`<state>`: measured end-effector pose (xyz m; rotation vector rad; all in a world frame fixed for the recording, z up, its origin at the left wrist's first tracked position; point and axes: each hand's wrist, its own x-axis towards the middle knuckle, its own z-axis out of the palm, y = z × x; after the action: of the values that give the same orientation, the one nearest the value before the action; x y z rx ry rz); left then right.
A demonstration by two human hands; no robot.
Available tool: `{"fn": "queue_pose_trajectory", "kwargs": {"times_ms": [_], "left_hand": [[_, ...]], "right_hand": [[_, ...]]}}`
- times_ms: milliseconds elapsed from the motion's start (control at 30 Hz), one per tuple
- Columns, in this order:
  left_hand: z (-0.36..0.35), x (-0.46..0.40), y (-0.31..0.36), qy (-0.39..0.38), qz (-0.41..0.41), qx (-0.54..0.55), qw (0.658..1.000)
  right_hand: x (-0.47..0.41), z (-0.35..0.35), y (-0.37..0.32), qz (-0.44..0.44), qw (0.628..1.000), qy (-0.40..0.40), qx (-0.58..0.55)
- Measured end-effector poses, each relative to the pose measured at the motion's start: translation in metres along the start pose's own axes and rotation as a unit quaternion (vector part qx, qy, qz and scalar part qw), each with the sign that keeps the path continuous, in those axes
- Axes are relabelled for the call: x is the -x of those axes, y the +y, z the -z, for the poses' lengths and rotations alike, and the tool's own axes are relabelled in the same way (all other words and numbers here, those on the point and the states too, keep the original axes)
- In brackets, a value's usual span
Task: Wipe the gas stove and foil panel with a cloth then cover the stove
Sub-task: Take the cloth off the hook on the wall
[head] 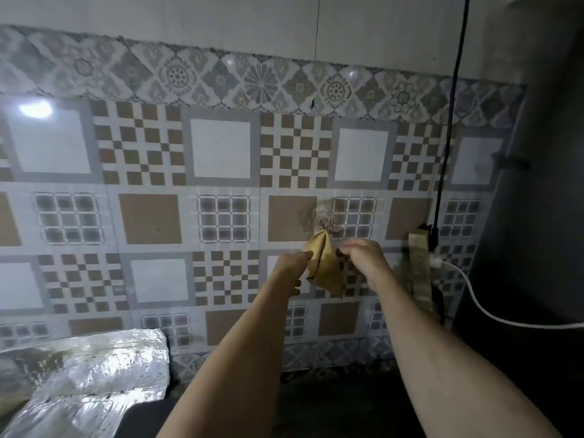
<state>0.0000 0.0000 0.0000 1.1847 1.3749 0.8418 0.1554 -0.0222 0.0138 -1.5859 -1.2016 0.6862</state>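
Patterned tiles (pixel 221 153) fill the wall ahead of me, squares and checks under a floral border, with a lamp's glare at the upper left. Low on my left the foil panel (pixel 85 371) leans, crinkled and shiny; the stove itself is out of sight. Dark counter (pixel 331 403) runs under my arms. A black cable (pixel 448 128) drops down the right side to a taped plug, and a white cord (pixel 493 314) trails off from there.

Between my hands the yellow cloth (pixel 324 270) hangs from a clear hook (pixel 322 214) stuck to the tile, gathered to a point at the top and loose below. My left hand (pixel 292 263) pinches its left edge. My right hand (pixel 363 256) is curled beside its upper right edge; whether those fingers have hold of it I cannot tell.

I judge it light, soft and limp. Best taken near the gathered top and lifted up off the hook; pulling straight down might peel the hook off the tile.
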Motion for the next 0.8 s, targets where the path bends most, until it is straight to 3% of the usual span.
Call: {"fn": "queue_pose_trajectory", "kwargs": {"times_ms": [267,333,467,600,700,800], "left_hand": [[-0.016,-0.039,-0.008,0.019,0.001,0.169,0.985],[-0.015,-0.038,-0.006,0.045,-0.028,0.182,0.982],[-0.005,-0.019,0.017,0.111,-0.136,0.210,0.962],[0.003,0.009,0.048,0.099,-0.251,0.127,0.954],[0.005,0.037,0.058,0.089,-0.275,0.107,0.951],[0.005,0.065,0.056,0.073,-0.273,0.102,0.954]], "right_hand": [[-0.013,-0.018,0.019,-0.024,0.998,-0.032,-0.039],[-0.011,-0.013,0.018,-0.024,0.999,-0.014,-0.043],[-0.010,0.013,-0.002,-0.008,0.987,0.014,-0.157],[0.000,0.036,-0.028,-0.006,0.986,-0.043,-0.163],[0.025,0.056,-0.042,-0.021,0.986,-0.094,-0.136],[0.053,0.080,-0.044,-0.044,0.965,-0.179,-0.186]]}}
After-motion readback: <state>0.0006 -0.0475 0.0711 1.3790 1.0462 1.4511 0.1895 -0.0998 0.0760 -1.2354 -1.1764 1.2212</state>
